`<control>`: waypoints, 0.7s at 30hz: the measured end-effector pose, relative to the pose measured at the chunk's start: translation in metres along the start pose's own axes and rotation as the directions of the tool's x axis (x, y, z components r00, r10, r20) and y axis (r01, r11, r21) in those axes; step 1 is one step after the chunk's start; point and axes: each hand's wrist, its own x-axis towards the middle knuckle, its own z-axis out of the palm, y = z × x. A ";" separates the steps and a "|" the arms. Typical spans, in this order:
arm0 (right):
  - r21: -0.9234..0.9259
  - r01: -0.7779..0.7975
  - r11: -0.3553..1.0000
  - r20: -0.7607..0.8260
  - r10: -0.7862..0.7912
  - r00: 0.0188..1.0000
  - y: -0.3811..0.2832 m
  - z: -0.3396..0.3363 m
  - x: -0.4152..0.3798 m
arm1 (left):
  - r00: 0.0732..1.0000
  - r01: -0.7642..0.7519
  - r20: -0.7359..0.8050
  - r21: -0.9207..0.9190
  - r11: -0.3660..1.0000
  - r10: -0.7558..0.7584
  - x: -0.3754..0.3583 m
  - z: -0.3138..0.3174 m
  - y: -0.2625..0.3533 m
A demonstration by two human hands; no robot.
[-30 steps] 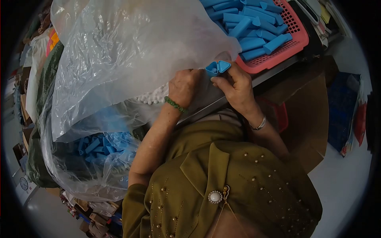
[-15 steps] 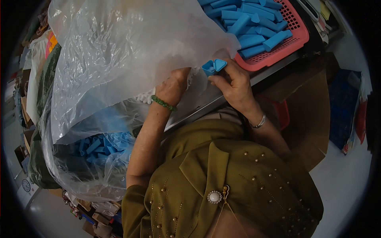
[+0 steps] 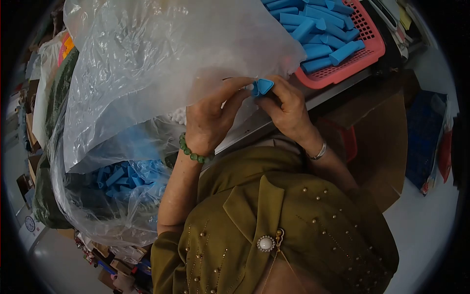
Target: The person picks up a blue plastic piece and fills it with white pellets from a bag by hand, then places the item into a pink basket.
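My right hand [image 3: 289,108] grips a small blue triangular tube [image 3: 255,89] with its triangular flip cap [image 3: 265,86] standing open. My left hand [image 3: 210,115] has come up to the tube's mouth, thumb and forefinger pinched around a small white piece [image 3: 250,87]. Its exact shape is partly hidden by the fingertips. Below the left hand, several white pellets [image 3: 177,116] show under the edge of a clear plastic bag [image 3: 147,73]. That bag covers much of the work surface.
A pink basket [image 3: 338,76] full of blue triangular tubes [image 3: 318,29] stands beyond my right hand. On the left, a large plastic-lined sack [image 3: 73,206] holds more blue pieces [image 3: 122,179]. The metal table edge [image 3: 338,93] runs diagonally before me; cardboard [image 3: 377,147] stands at right.
My left hand has moved from the white pellets under the bag up to the tube's mouth, bringing a small white piece. The right hand still holds the tube, turned slightly.
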 end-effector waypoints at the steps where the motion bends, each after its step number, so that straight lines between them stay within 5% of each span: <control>1: -0.002 0.000 1.000 0.000 0.000 1.000 0.000 0.000 0.000 | 1.000 0.013 0.014 0.008 1.000 -0.013 0.000 0.000 0.003; 6: -0.011 -0.002 1.000 0.009 0.002 1.000 0.000 -0.002 -0.002 | 0.995 -0.026 -0.095 -0.042 0.999 0.022 -0.003 0.005 -0.017; 9: 0.024 -0.064 0.998 -0.016 0.064 0.998 0.001 -0.002 -0.004 | 0.989 0.039 -0.147 0.136 0.990 -0.019 -0.010 0.008 -0.039; 11: 0.008 -0.032 0.999 -0.030 0.032 0.999 0.002 -0.004 -0.003 | 1.000 -0.005 -0.025 0.378 0.926 0.016 -0.013 0.013 -0.052; 14: -0.012 -0.014 1.000 -0.047 0.014 0.999 0.003 -0.005 -0.003 | 0.997 -0.055 0.075 0.501 0.864 0.020 -0.019 0.026 -0.062; 21: 0.018 -0.076 0.997 -0.013 0.076 0.997 0.003 -0.008 -0.005 | 0.995 -0.013 0.091 0.564 0.826 -0.047 -0.015 0.047 -0.085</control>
